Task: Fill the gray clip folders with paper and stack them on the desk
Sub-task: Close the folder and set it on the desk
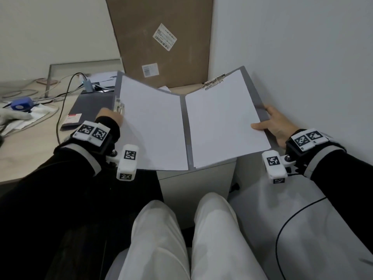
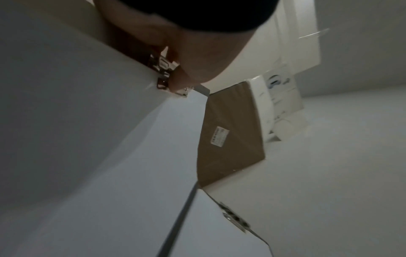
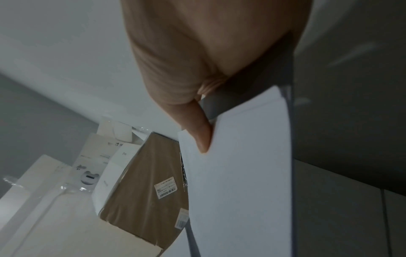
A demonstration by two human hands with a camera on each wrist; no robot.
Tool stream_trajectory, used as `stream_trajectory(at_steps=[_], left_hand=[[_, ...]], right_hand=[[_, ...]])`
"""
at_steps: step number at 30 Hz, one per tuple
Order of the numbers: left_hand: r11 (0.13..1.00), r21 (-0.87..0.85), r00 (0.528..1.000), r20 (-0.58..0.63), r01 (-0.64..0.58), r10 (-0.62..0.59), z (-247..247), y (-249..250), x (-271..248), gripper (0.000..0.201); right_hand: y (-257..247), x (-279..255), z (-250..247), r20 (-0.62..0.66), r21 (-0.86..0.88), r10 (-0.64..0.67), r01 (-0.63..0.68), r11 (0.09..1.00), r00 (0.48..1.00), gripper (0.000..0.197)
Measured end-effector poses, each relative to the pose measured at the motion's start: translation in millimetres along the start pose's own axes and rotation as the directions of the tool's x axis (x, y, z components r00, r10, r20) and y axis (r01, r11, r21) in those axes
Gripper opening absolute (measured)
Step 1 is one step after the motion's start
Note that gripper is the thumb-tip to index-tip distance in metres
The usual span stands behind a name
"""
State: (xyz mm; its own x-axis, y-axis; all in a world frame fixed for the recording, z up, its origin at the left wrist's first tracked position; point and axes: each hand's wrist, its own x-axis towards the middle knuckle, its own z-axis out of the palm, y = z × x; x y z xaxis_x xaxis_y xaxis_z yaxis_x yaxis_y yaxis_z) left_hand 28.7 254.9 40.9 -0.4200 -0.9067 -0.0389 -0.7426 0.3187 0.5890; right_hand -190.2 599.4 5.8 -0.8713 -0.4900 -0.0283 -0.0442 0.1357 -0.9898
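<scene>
Far left, a dark closed folder (image 1: 88, 110) lies flat on the surface (image 1: 30, 150), near some cables and a blue thing. Next comes the left hand (image 1: 110, 118). From the head view only a bit of it shows, at the left edge of the open gray folder (image 1: 184, 126). The left wrist view shows more: the fingers curl by the metal clip (image 2: 163, 69) on that edge and seem to grip it, but the picture is blurry. The folder is held up in the air, bent like a V, above a small gray cabinet (image 1: 193, 182). White paper (image 1: 153, 126) lies on both halves. A second clip (image 1: 214, 81) sits at the top of the right half. A big brown box (image 1: 161, 37) stands behind. The right hand (image 1: 274, 124) holds the right edge, and the right wrist view shows its thumb pressing flat on the paper, fingers hidden behind the cover.
</scene>
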Motion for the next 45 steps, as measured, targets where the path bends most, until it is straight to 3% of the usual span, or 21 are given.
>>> stream_trajectory(at_steps=[5,7,11,18,24,26,28,30,32,36,37,39,41,43,45], left_hand=[[0.953,-0.208,0.974,0.007,-0.222,0.228,-30,42,-26,0.035],[0.919,-0.277,0.946,0.081,-0.28,0.313,-36,59,-46,0.034],[0.848,-0.477,0.814,0.382,-0.231,0.437,-40,74,-82,0.046],[0.805,-0.58,0.712,0.513,-0.124,0.48,-19,101,-108,0.054],[0.851,-0.498,0.725,0.524,-0.164,0.447,12,137,-137,0.074],[0.871,-0.427,0.706,0.538,-0.243,0.46,24,145,-145,0.065],[0.881,-0.392,0.695,0.556,-0.264,0.456,38,147,-151,0.053],[0.89,-0.408,0.701,0.575,-0.202,0.422,52,146,-153,0.048],[0.887,-0.446,0.723,0.573,-0.119,0.385,63,143,-147,0.048],[0.846,-0.532,0.726,0.57,-0.03,0.384,72,134,-134,0.023],[0.842,-0.537,0.725,0.558,-0.055,0.403,72,132,-130,0.023],[0.867,-0.468,0.753,0.505,-0.17,0.421,74,124,-115,0.026],[0.896,-0.395,0.803,0.456,-0.204,0.384,75,110,-99,0.033],[0.938,-0.314,0.86,0.427,-0.149,0.28,80,90,-81,0.054],[0.948,-0.317,0.869,0.457,-0.039,0.189,88,74,-69,0.063]], right_hand=[[-22,2,17,-0.024,0.041,-0.058,0.059,0.997,0.998,0.058],[-29,3,24,-0.019,0.055,-0.066,0.067,0.996,0.998,0.058],[-38,3,32,0.004,0.053,-0.067,0.067,0.996,0.998,0.062],[-47,5,31,0.101,0.031,-0.046,0.043,0.999,0.994,0.062],[-67,-1,41,0.324,0.199,-0.042,-0.024,0.98,0.945,0.042],[-70,-5,48,0.376,0.232,-0.048,-0.044,0.972,0.925,0.034],[-69,-4,52,0.378,0.246,-0.008,-0.092,0.965,0.926,0.044],[-66,-2,53,0.392,0.241,0.054,-0.159,0.957,0.918,0.065],[-61,1,50,0.401,0.27,0.073,-0.194,0.943,0.913,0.074],[-53,1,45,0.365,0.349,0.031,-0.168,0.922,0.931,0.041],[-49,4,43,0.336,0.364,0.005,-0.135,0.922,0.942,0.045],[-45,7,39,0.296,0.396,-0.04,-0.085,0.914,0.954,0.058],[-45,8,36,0.274,0.434,-0.083,-0.046,0.9,0.958,0.061],[-46,11,32,0.251,0.474,-0.132,-0.003,0.88,0.959,0.062],[-49,13,27,0.217,0.526,-0.163,0.025,0.85,0.963,0.062]])
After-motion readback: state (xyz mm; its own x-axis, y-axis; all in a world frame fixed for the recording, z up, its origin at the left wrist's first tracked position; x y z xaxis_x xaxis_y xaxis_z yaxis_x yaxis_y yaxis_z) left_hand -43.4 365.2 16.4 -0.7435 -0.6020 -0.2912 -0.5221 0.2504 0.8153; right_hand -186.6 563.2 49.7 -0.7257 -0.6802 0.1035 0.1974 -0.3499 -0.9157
